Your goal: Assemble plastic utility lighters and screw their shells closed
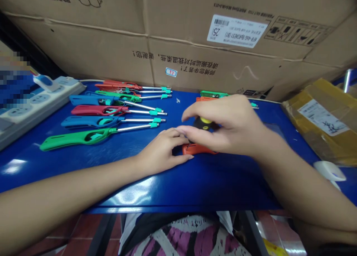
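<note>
My right hand [231, 126] is curled around a screwdriver [205, 125] with a black and yellow handle. It stands over an orange gas lighter [198, 149] that lies on the blue table. The screwdriver's tip and much of that lighter are hidden behind my right hand. At the lighter's left end, my left hand [166, 150] rests on the table with thumb and fingers closed around that end. Left of it lies a row of several gas lighters with metal stems: a green one [83, 138] in front, then a blue one [92, 121] and a red one [97, 110].
Behind my right hand lie more lighters, among them a green one [213, 94]. A large cardboard box [178, 33] walls off the back. At the left is a power strip [36, 100]; at the right, a taped carton [323, 118] and a white object [330, 170].
</note>
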Motion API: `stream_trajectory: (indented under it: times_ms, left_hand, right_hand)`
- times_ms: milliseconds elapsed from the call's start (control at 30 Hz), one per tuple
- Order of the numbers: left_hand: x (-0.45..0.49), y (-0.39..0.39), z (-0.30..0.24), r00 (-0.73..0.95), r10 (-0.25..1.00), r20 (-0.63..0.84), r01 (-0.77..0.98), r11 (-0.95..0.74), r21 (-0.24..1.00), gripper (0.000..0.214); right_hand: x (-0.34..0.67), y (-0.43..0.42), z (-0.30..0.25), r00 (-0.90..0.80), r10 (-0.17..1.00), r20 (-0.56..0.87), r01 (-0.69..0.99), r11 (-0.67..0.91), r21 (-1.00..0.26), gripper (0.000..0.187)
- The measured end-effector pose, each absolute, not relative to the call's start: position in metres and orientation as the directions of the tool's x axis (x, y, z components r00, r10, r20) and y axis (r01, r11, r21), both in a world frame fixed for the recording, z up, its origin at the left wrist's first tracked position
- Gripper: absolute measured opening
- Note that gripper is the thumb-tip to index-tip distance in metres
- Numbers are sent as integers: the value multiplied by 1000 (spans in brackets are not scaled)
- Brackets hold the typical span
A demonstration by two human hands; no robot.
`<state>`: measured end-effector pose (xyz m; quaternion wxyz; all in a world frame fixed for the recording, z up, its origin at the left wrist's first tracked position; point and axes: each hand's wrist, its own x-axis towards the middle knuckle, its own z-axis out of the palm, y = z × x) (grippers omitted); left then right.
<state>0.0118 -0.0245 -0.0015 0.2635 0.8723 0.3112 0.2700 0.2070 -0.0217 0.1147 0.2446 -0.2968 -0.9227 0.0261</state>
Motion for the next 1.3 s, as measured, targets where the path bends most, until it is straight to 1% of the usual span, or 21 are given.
stream_trajectory:
  times_ms: [33, 67, 100, 200, 267, 333, 367, 433, 500, 533, 600, 633, 700, 800, 933, 1000, 1067, 1167, 1233, 1300]
  left_hand:
    - [12, -25, -1, 656, 683, 320, 397, -673, 624, 23]
    - [12, -25, -1, 651, 686, 325, 400, -674, 621, 25]
    - [12, -25, -1, 648, 691, 321, 408, -670, 619, 26]
    - [12, -25, -1, 645, 702, 300, 430, -659, 617, 26]
    - [12, -25, -1, 654, 698, 293, 429, -661, 616, 23]
    - [12, -25, -1, 659, 695, 287, 430, -661, 614, 20]
    - [12, -25, -1, 658, 696, 288, 430, -661, 615, 19]
    - [12, -25, -1, 659, 685, 310, 411, -674, 614, 19]
    - [12, -25, 0, 663, 670, 334, 387, -689, 613, 23]
    - [12, -25, 0, 664, 669, 333, 387, -689, 612, 25]
    - [13, -24, 0, 658, 682, 318, 411, -680, 608, 25]
    - [13, -24, -1, 655, 690, 308, 424, -673, 606, 24]
    - [13, -24, -1, 657, 691, 300, 430, -671, 604, 26]
    - [12, -24, -1, 665, 683, 301, 422, -677, 603, 31]
    - [11, -25, -1, 666, 690, 284, 434, -667, 605, 32]
    - [11, -25, -2, 660, 691, 295, 433, -671, 602, 29]
    - [11, -25, -2, 655, 688, 314, 426, -679, 598, 26]
    - [12, -25, -3, 657, 687, 310, 421, -676, 605, 22]
    - [12, -25, -3, 653, 698, 292, 432, -661, 613, 23]
    - [12, -26, -3, 648, 706, 285, 436, -651, 621, 28]
  right_hand:
    - [204, -22, 111, -656, 566, 499, 563, 808, -175, 44]
    - [202, -22, 109, -632, 581, 513, 582, 793, -180, 48]
    - [201, -23, 109, -645, 571, 508, 562, 805, -192, 50]
    - [207, -24, 116, -749, 519, 412, 453, 855, -254, 37]
    - [212, -23, 121, -777, 495, 389, 399, 866, -302, 30]
    - [213, -21, 122, -782, 478, 401, 371, 873, -317, 26]
    - [212, -20, 120, -777, 479, 409, 375, 874, -310, 27]
    - [208, -19, 117, -750, 497, 436, 413, 867, -277, 37]
    - [205, -20, 116, -727, 532, 434, 474, 846, -245, 45]
    - [205, -22, 117, -725, 547, 418, 496, 836, -234, 44]
    - [208, -25, 123, -758, 551, 349, 507, 834, -216, 34]
    - [210, -26, 126, -772, 553, 313, 508, 833, -221, 26]
    - [214, -27, 132, -784, 557, 275, 507, 829, -235, 21]
    - [216, -24, 132, -773, 568, 282, 528, 823, -210, 23]
    - [213, -20, 125, -742, 571, 351, 578, 811, -96, 38]
    - [213, -21, 125, -776, 539, 329, 538, 837, -102, 35]
    - [215, -23, 127, -818, 494, 295, 470, 869, -154, 28]
    - [216, -24, 127, -835, 473, 282, 426, 879, -215, 28]
    - [213, -23, 123, -818, 487, 305, 452, 873, -182, 24]
    - [209, -21, 118, -786, 507, 353, 503, 857, -111, 34]
